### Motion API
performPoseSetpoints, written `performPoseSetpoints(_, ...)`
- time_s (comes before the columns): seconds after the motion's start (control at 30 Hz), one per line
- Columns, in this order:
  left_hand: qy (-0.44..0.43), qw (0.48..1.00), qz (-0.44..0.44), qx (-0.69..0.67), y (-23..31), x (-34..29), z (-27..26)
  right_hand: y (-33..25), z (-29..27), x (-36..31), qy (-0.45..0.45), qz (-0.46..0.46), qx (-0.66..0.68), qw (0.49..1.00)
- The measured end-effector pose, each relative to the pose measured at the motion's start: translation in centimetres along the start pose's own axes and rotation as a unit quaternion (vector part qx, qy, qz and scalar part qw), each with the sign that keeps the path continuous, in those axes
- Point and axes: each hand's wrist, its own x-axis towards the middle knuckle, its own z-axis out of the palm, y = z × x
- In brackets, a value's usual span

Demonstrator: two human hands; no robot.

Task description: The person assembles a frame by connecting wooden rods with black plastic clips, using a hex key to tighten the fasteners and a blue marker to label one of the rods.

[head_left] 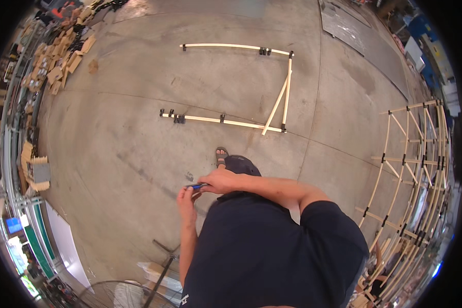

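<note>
In front of my body both hands meet on a small, slim blue-and-dark object (196, 187), its exact kind too small to make out. My left hand (187, 197) pinches one end of it with thumb and fingertips. From the other side my right hand (219, 180) closes round its dark end, the forearm bent across my chest. On the floor beyond lies a three-sided frame of pale wooden poles: a far pole (220, 45), a near pole (205, 119) and a right-hand pole (287, 92). Black joint clamps (179, 119) sit along them. A loose slanting pole (276, 105) crosses the right corner.
A tall rack of wooden poles with black joints (404, 159) stands at the right. Cardboard boxes (56, 74) are heaped at the far left. Near my left arm are a dark metal stand (159, 277) and a white panel (66, 246). A grey sheet (364, 46) lies far right.
</note>
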Motion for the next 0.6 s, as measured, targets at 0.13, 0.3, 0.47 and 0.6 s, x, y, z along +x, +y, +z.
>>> performPoseSetpoints(0.13, -0.041, 0.999, 0.019, 0.031, 7.4, 8.3, 1.5, 1.1, -8.2, 6.6, 0.015, -0.021, -0.041, 0.999)
performPoseSetpoints(0.3, -0.105, 0.984, -0.016, 0.144, 14.2, 19.3, 4.2, 3.9, -16.4, 10.6, 0.080, 0.061, -0.024, 0.995)
performPoseSetpoints(0.47, -0.171, 0.886, 0.025, 0.430, 17.0, 32.0, 7.1, 11.6, -21.4, 9.6, 0.197, 0.245, 0.027, 0.949)
performPoseSetpoints(0.6, -0.257, 0.783, 0.016, 0.566, 18.8, 43.6, 9.2, 17.5, -23.2, 7.6, 0.235, 0.370, 0.060, 0.897)
